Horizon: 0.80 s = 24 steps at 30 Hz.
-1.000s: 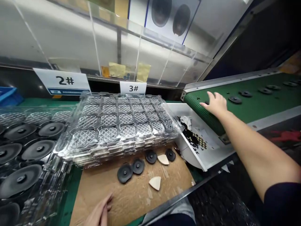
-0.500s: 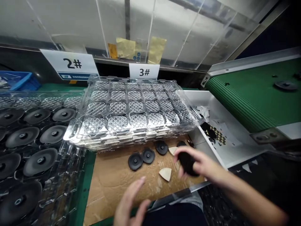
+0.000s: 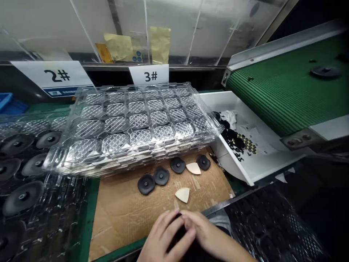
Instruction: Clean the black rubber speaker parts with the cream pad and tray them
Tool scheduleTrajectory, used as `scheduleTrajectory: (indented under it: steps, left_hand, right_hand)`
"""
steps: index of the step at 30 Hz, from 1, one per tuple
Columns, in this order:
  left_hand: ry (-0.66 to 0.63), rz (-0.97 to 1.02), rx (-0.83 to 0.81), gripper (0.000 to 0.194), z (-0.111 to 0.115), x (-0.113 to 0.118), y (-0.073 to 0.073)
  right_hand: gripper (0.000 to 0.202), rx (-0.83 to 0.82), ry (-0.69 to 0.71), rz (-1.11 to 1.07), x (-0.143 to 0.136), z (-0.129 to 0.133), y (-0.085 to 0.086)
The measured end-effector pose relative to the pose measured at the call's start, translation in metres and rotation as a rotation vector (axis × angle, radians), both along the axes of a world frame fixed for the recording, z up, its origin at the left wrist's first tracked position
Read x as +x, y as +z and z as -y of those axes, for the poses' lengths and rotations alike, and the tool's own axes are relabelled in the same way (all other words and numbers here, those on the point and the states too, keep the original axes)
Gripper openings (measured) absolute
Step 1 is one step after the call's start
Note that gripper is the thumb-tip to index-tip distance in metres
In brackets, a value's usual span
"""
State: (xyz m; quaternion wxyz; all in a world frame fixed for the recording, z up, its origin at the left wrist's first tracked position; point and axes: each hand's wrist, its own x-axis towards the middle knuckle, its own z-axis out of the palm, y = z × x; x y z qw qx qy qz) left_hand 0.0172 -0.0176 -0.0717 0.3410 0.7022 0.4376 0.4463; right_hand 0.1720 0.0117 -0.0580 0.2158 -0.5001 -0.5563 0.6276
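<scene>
My left hand and my right hand meet at the near edge of the cardboard, fingertips touching. Their fingers curl around a black disc, of which only a dark part shows between them. Just beyond lies a cream rounded-triangle pad. A second cream pad sits between a black disc and another black disc. To the left, two more dished discs with a central stud, one of them a black disc, rest side by side.
A stack of clear plastic trays covers the back of the cardboard. Trays of black discs fill the left. On the right are a white bin with small black and yellow parts and a green conveyor carrying a disc.
My right hand has brought the black disc from the right side of the cardboard down toward me. My left hand has closed in to meet it. The view has turned slightly right.
</scene>
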Motion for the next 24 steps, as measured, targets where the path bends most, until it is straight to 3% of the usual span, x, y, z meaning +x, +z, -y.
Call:
scheduleTrajectory:
  steps: [2, 6, 9, 13, 16, 21, 24]
  left_hand:
    - [0.072, 0.193, -0.278, 0.041, -0.002, -0.005, -0.003]
    - [0.271, 0.840, -0.930, 0.059, -0.008, -0.018, -0.007]
    - [0.300, 1.205, -1.050, 0.059, -0.010, -0.024, -0.002]
    - [0.272, 1.347, -1.019, 0.053, -0.010, -0.023, 0.010]
    - [0.245, 1.340, -1.022, 0.052, -0.012, -0.019, 0.017]
    - [0.228, 1.216, -0.957, 0.063, -0.013, -0.012, 0.022]
    - [0.259, 1.138, -0.952, 0.065, -0.012, -0.013, 0.028]
  right_hand:
    - [0.052, 0.055, -0.054, 0.119, 0.009, -0.008, -0.010]
    - [0.040, 0.222, -0.195, 0.391, 0.027, -0.022, -0.042]
    - [0.029, 0.338, -0.176, 0.451, 0.027, -0.017, -0.065]
    - [0.026, 0.460, -0.049, 0.370, 0.020, -0.010, -0.072]
    - [0.023, 0.515, 0.014, 0.304, 0.012, -0.022, -0.051]
    - [0.025, 0.608, -0.033, 0.188, -0.015, -0.038, 0.024]
    - [0.027, 0.692, 0.093, 0.025, -0.033, -0.033, 0.058]
